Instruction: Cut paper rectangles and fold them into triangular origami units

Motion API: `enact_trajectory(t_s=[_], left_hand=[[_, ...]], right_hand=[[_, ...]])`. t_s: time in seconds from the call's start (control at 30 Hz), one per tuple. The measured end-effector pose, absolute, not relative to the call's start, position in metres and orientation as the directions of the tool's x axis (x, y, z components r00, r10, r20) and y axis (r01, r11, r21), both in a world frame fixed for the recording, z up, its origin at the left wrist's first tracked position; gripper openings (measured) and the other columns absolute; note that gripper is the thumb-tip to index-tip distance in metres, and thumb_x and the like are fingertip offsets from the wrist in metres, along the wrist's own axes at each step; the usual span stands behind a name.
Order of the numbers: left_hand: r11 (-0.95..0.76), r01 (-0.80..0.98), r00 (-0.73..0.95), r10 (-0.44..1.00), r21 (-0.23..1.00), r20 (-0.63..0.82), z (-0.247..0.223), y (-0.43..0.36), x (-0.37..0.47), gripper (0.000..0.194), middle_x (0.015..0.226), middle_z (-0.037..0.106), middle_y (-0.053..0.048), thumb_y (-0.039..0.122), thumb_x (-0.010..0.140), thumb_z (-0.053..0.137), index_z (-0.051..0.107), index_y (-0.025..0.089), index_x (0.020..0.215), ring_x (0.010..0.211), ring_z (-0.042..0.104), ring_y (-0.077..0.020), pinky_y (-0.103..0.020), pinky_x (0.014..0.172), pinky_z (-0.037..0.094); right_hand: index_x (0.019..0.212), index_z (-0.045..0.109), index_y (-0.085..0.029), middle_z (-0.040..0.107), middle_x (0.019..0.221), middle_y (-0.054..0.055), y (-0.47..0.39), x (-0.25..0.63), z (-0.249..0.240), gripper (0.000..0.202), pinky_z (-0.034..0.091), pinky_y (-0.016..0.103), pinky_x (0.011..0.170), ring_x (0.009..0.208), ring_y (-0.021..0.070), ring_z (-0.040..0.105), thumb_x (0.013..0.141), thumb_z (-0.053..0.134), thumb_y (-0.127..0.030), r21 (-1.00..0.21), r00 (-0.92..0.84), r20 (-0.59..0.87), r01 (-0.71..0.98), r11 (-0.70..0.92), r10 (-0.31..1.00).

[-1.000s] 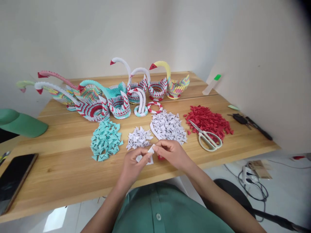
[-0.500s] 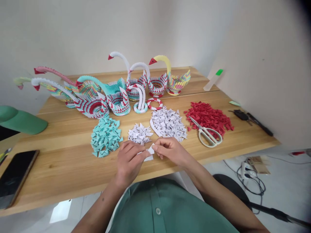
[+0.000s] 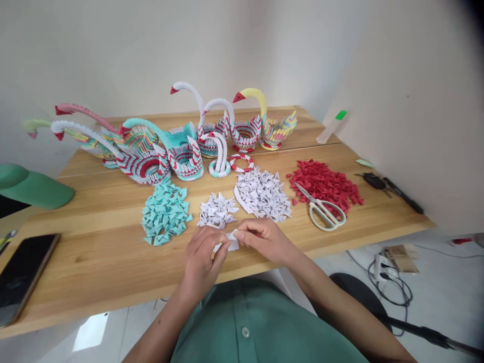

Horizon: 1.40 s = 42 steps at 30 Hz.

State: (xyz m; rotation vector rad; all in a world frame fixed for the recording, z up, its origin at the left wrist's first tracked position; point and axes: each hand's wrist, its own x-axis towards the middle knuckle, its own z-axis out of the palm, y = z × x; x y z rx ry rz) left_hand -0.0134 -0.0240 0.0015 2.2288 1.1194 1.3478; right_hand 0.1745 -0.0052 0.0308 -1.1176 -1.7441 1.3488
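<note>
Wood-grain worktop against pale walls; white power strip and black cables on the floor at lower right. Hollow-bodied paper swans toward the rear, folded paper triangles before them as teal heap, small white heap, large white heap and red heap, scissors against the last. White paper slip near the worktop's front edge, pinched between left hand and right hand, each grip on one side.
</note>
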Motion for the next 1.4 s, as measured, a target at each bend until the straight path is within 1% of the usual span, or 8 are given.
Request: enact_trajectory(t_s=[0.17, 0.27, 0.4, 0.57, 0.77, 0.97, 1.23, 1.4], left_hand=[[-0.331, 0.259, 0.102, 0.944, 0.907, 0.315, -0.001, -0.029, -0.007, 0.01, 0.077, 0.064, -0.001, 0.018, 0.088, 0.058, 0.058, 0.018, 0.079, 0.074, 0.06, -0.0152, -0.027, 0.07, 0.046], [-0.205, 0.109, 0.052, 0.978, 0.973, 0.2, -0.003, -0.028, -0.002, 0.011, 0.075, 0.065, -0.002, 0.021, 0.087, 0.06, 0.06, 0.017, 0.076, 0.073, 0.061, -0.0151, -0.027, 0.071, 0.048], [-0.164, -0.007, 0.028, 0.986, 0.986, 0.164, -0.003, -0.027, 0.004, 0.01, 0.072, 0.065, -0.002, 0.02, 0.084, 0.063, 0.061, 0.017, 0.075, 0.071, 0.063, -0.0141, -0.025, 0.071, 0.049], [-0.103, -0.096, -0.036, 0.994, 0.99, 0.1, 0.0, -0.025, 0.012, 0.011, 0.07, 0.066, 0.001, 0.019, 0.08, 0.067, 0.059, 0.018, 0.087, 0.067, 0.065, -0.0128, -0.023, 0.065, 0.05], [-0.115, -0.001, -0.073, 0.991, 0.993, 0.115, -0.005, -0.026, 0.017, 0.007, 0.073, 0.065, -0.001, 0.021, 0.081, 0.067, 0.062, 0.017, 0.084, 0.07, 0.064, -0.0133, -0.023, 0.067, 0.051], [-0.172, 0.076, -0.043, 0.984, 0.982, 0.175, -0.017, -0.034, 0.02, 0.009, 0.088, 0.069, -0.005, 0.024, 0.083, 0.067, 0.066, 0.019, 0.091, 0.084, 0.066, -0.0176, -0.03, 0.081, 0.051], [-0.06, -0.088, -0.101, 0.994, 0.994, 0.051, -0.006, -0.03, 0.023, 0.018, 0.07, 0.067, 0.001, 0.026, 0.08, 0.069, 0.059, 0.019, 0.094, 0.069, 0.064, -0.0134, -0.025, 0.068, 0.051], [0.016, -0.094, -0.01, 1.0, 0.995, -0.017, -0.005, -0.022, 0.02, 0.02, 0.063, 0.063, 0.003, 0.028, 0.08, 0.067, 0.062, 0.017, 0.097, 0.061, 0.059, -0.0117, -0.024, 0.063, 0.048]], right_hand=[[0.069, 0.06, -0.017, 0.055, 0.064, -0.002, -0.005, 0.174, 0.032, 0.031, 0.036, 0.021, 0.059, 0.061, 0.0105, 0.049, 0.093, 0.053, -0.036, -0.952, -0.438, 0.045, 0.255, 0.172, 0.898], [0.069, 0.06, -0.017, 0.053, 0.062, -0.003, -0.005, 0.174, 0.031, 0.032, 0.034, 0.021, 0.057, 0.059, 0.01, 0.046, 0.093, 0.053, -0.037, -0.941, -0.429, 0.052, 0.282, 0.188, 0.902], [0.071, 0.062, -0.017, 0.05, 0.061, -0.003, -0.005, 0.176, 0.028, 0.034, 0.031, 0.022, 0.054, 0.058, 0.0101, 0.043, 0.094, 0.051, -0.04, -0.936, -0.408, 0.009, 0.317, 0.15, 0.913], [0.073, 0.062, -0.017, 0.051, 0.062, -0.003, -0.006, 0.181, 0.026, 0.034, 0.032, 0.022, 0.055, 0.059, 0.0106, 0.044, 0.094, 0.05, -0.041, -0.952, -0.396, -0.022, 0.29, 0.102, 0.918], [0.08, 0.065, -0.017, 0.052, 0.067, -0.003, -0.008, 0.184, 0.025, 0.019, 0.032, 0.022, 0.055, 0.06, 0.0107, 0.041, 0.081, 0.064, -0.035, -0.957, -0.35, -0.047, 0.283, 0.058, 0.936], [0.07, 0.06, -0.017, 0.048, 0.061, -0.005, -0.012, 0.185, 0.02, 0.015, 0.029, 0.022, 0.053, 0.056, 0.0094, 0.038, 0.081, 0.059, -0.027, -0.977, -0.303, -0.048, 0.212, 0.019, 0.952], [0.075, 0.062, -0.016, 0.057, 0.064, -0.001, -0.007, 0.185, 0.014, 0.029, 0.038, 0.023, 0.056, 0.056, 0.0106, 0.048, 0.088, 0.057, -0.041, -0.995, -0.351, -0.092, 0.072, -0.072, 0.932], [0.07, 0.058, -0.017, 0.057, 0.063, -0.001, -0.008, 0.183, 0.015, 0.029, 0.039, 0.023, 0.058, 0.058, 0.0111, 0.05, 0.091, 0.053, -0.036, -0.979, -0.273, -0.018, 0.202, 0.039, 0.962]])
